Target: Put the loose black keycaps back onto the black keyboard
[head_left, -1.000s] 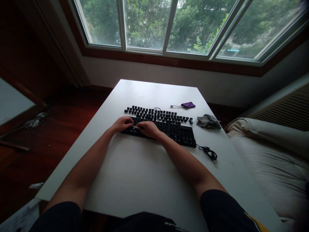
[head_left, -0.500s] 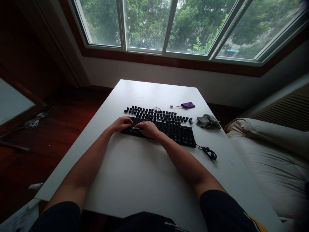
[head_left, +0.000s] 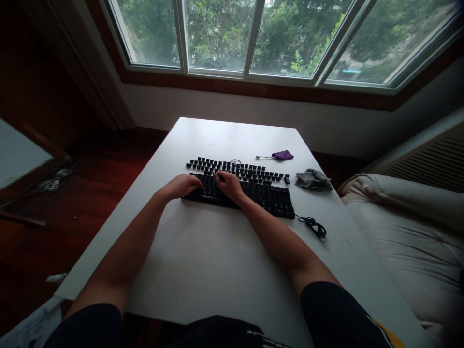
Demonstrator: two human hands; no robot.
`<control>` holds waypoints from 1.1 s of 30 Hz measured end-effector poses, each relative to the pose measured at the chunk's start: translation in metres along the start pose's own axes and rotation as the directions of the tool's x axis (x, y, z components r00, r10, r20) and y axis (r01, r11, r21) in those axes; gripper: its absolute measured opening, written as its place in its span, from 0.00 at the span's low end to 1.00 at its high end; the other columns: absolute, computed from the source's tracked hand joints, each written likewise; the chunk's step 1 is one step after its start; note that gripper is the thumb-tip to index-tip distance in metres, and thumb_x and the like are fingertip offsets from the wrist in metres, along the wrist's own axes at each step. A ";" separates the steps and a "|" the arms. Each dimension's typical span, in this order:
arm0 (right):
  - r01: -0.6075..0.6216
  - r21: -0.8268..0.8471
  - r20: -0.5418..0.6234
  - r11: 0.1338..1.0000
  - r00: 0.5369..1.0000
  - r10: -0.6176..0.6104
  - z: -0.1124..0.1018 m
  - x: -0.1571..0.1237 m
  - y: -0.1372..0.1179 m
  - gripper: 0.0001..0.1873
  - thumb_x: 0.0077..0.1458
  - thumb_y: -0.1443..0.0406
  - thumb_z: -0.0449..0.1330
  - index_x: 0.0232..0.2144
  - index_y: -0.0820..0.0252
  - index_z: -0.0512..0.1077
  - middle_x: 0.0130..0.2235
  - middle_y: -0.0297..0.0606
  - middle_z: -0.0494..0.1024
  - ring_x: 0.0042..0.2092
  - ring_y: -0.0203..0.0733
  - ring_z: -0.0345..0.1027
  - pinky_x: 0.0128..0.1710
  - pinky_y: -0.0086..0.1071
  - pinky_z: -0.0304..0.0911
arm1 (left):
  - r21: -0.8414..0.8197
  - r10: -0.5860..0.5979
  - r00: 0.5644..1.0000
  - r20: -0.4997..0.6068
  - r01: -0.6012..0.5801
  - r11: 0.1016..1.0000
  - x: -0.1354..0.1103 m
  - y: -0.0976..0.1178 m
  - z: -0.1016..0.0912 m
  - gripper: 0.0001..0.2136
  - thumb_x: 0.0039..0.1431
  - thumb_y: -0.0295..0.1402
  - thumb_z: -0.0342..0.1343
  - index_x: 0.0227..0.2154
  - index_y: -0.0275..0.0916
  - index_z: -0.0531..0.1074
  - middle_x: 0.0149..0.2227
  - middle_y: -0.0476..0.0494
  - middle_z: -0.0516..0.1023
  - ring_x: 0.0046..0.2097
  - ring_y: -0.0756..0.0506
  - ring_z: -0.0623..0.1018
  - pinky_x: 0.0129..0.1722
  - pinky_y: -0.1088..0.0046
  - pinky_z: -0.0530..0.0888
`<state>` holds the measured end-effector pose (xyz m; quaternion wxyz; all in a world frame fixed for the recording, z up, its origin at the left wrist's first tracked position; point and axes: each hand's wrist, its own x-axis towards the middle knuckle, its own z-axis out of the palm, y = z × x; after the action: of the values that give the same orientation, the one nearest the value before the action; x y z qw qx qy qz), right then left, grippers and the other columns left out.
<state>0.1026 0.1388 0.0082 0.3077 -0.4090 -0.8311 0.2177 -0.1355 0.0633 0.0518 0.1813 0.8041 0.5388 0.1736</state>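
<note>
A black keyboard (head_left: 268, 197) lies across the middle of the white table (head_left: 203, 261). Several loose black keycaps (head_left: 250, 171) are set in rows just behind it. My left hand (head_left: 181, 186) rests curled on the keyboard's left end. My right hand (head_left: 229, 184) is over the keyboard a little right of it, fingers pinched on a thin metal tool, probably a keycap puller, whose tip points toward the loose keycaps.
A purple cloth with a small brush (head_left: 278, 155) lies behind the keycaps, a crumpled grey rag (head_left: 313, 179) to the right. The keyboard's coiled cable (head_left: 313, 226) trails right. A cushioned seat (head_left: 409, 241) borders the table's right side; dark wood floor lies left.
My right hand has lifted from the keyboard's left part and moved back and right, toward the loose keycaps, with the tool. My left hand has stayed on the keyboard's left end.
</note>
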 end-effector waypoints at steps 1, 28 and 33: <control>-0.005 0.017 -0.009 1.000 1.000 0.005 0.000 0.000 0.001 0.14 0.62 0.60 0.55 0.42 0.56 0.79 0.40 0.36 0.83 0.40 0.41 0.74 0.42 0.29 0.62 | 0.022 0.011 1.000 0.023 -0.012 1.000 0.000 0.003 0.000 0.13 0.61 0.34 0.53 0.41 0.45 0.82 0.43 0.47 0.83 0.43 0.43 0.80 0.45 0.71 0.73; 0.051 0.153 -0.043 0.987 0.998 -0.045 0.007 0.003 0.012 0.13 0.61 0.61 0.56 0.38 0.58 0.80 0.33 0.34 0.81 0.32 0.38 0.68 0.34 0.28 0.58 | 0.232 0.095 0.994 0.050 -0.104 0.967 -0.001 0.020 0.001 0.14 0.62 0.32 0.52 0.44 0.44 0.82 0.45 0.43 0.80 0.45 0.42 0.78 0.49 0.68 0.72; 0.055 0.160 -0.040 0.986 0.998 -0.049 0.007 0.003 0.012 0.12 0.61 0.60 0.57 0.37 0.57 0.80 0.32 0.34 0.81 0.32 0.39 0.70 0.34 0.29 0.58 | 0.253 0.102 0.994 0.023 -0.105 0.962 -0.001 0.021 0.000 0.13 0.63 0.32 0.52 0.40 0.44 0.83 0.43 0.42 0.79 0.46 0.42 0.77 0.50 0.67 0.72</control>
<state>0.1027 0.1473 -0.0033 0.3601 -0.3648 -0.8155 0.2686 -0.1193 0.0551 0.0622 0.0701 0.8487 0.5129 0.1084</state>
